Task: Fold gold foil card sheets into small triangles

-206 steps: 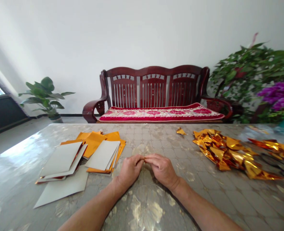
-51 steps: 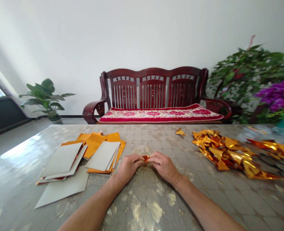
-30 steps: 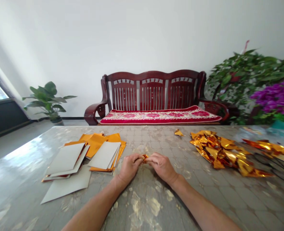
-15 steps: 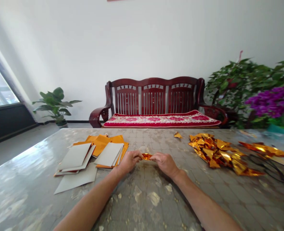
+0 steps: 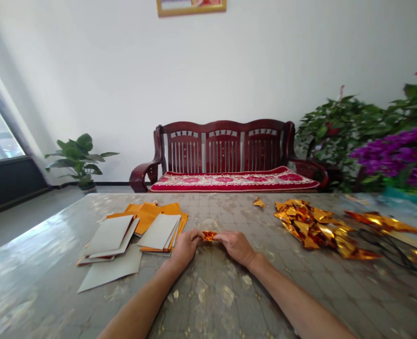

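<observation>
Got my left hand (image 5: 184, 245) and right hand (image 5: 237, 246) both pinched shut on a little folded gold foil piece (image 5: 208, 235), held between them just over the table (image 5: 211, 301). Stack of paper sheets (image 5: 137, 230) sits left, heap of finished foil shapes (image 5: 317, 228) off right.

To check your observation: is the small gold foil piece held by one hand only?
No: the left hand and the right hand both pinch the gold foil piece between them, just above the table.
</observation>
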`<state>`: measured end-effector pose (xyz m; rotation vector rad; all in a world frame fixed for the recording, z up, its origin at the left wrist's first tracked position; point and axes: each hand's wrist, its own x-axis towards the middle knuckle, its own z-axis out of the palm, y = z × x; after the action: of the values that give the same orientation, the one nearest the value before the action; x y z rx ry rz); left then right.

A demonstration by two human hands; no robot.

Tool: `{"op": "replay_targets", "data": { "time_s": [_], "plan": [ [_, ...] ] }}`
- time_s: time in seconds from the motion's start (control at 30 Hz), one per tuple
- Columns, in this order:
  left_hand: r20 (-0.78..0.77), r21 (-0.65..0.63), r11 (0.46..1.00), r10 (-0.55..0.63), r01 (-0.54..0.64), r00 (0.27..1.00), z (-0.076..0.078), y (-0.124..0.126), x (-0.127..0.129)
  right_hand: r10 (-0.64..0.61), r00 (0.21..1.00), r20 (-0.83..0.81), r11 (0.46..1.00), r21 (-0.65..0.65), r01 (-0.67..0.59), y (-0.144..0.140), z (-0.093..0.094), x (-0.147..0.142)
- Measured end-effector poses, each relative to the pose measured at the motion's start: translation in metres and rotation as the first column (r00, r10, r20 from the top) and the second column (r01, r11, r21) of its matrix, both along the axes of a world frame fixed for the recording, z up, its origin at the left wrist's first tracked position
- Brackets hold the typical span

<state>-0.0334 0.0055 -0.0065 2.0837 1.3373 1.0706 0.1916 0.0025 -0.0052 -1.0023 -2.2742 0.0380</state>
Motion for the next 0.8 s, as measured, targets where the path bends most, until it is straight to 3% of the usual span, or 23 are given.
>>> {"op": "replay_targets", "data": {
  "time_s": [0.13, 0.3, 0.53, 0.8],
  "plan": [
    [-0.012, 0.021, 1.0, 0.009, -0.009, 1.0, -0.001, 0.0, -0.002, 0.044, 0.998, -0.034, 0.999, 0.01, -0.043, 0.0, 0.002, -0.002],
    [-0.004, 0.02, 1.0, -0.013, 0.013, 1.0, 0.003, -0.003, -0.003, 0.006, 0.989, -0.145, 1.0, 0.009, -0.005, -0.002, 0.007, -0.004],
    [0.062, -0.038, 0.998, -0.046, 0.048, 0.997, 0.002, -0.006, -0.001, 0.028, 0.926, -0.376, 0.992, -0.103, -0.071, -0.009, 0.015, -0.005],
    [0.073, -0.017, 0.989, -0.145, 0.147, 0.987, 0.005, -0.015, 0.001, -0.068, 0.926, -0.371, 0.992, -0.121, 0.025, -0.018, 0.026, 0.015]
  ]
}}
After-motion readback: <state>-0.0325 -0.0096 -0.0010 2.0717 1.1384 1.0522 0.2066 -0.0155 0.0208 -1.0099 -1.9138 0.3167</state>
